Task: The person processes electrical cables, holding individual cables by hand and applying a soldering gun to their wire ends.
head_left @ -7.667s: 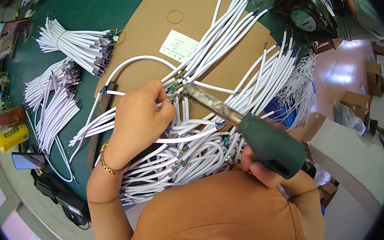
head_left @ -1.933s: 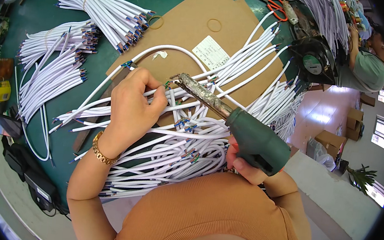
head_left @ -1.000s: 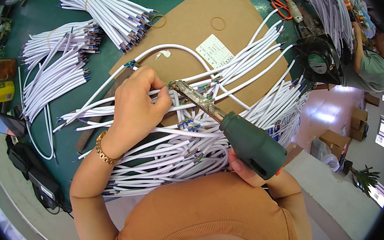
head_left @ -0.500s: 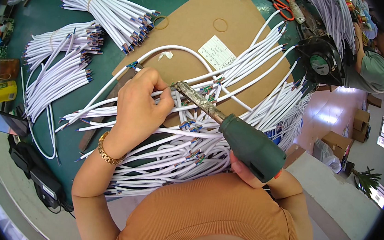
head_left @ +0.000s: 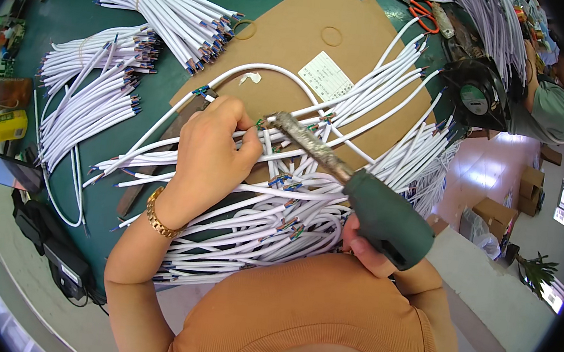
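Observation:
My left hand is closed in a pinch over the pile of white cables. Short coloured wire ends poke out at its fingertips, but the fingers hide most of the cable they grip. In my right hand is a large soldering iron with a dark green handle, slanting up and to the left. Its crusted metal tip stands a little to the right of the pinched wire ends. Other cables below it show joined, stripped coloured wires.
Bundles of white cable lie at the far left on the green table. A cardboard sheet carries a label and rubber bands. At the right are a black fan, orange-handled pliers and another person's arm. A phone sits left.
The soldering iron has moved right, its tip drawing off the wire ends at my left fingertips. My left hand keeps its pinch. The whole view has shifted slightly.

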Tool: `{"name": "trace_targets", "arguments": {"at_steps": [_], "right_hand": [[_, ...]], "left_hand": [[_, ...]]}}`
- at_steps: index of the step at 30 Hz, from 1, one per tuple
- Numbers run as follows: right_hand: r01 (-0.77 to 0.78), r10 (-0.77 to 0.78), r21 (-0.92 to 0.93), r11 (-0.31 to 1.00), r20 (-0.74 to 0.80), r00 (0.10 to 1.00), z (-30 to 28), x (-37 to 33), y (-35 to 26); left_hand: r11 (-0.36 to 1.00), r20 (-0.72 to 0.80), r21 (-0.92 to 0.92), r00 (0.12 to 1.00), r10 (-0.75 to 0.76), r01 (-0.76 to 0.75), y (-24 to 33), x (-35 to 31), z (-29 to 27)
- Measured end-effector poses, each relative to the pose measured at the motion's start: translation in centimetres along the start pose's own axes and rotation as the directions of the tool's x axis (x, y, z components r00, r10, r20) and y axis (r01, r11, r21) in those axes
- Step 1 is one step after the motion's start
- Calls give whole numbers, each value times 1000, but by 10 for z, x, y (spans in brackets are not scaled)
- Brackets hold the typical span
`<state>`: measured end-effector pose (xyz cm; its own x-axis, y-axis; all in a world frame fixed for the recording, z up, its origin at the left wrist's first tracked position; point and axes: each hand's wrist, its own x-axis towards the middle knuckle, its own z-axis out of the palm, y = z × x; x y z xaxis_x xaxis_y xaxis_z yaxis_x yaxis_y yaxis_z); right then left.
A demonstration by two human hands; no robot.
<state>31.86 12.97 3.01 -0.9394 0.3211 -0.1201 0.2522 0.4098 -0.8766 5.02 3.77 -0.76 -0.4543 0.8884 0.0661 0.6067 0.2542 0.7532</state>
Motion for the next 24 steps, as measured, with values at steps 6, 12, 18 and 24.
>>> {"name": "trace_targets", "arguments": {"at_steps": [6,12,18,24], "right_hand": [[-151,188,407,901,-54,981,3,1,-12],[-190,296,589,785,-87,951,6,4,-19],[-87,343,678,730,-254,904,20,5,-9],[121,248,896,427,-245,937,5,32,-35]], "left_hand": [[1000,-2,0,1000,6,-6,0,-1,1],[1000,-11,24,1000,15,-15,1,-1,0],[996,-77,-52,995,64,-68,-3,-7,0],[973,-144,-204,987,77,-106,8,-20,-20]]}}
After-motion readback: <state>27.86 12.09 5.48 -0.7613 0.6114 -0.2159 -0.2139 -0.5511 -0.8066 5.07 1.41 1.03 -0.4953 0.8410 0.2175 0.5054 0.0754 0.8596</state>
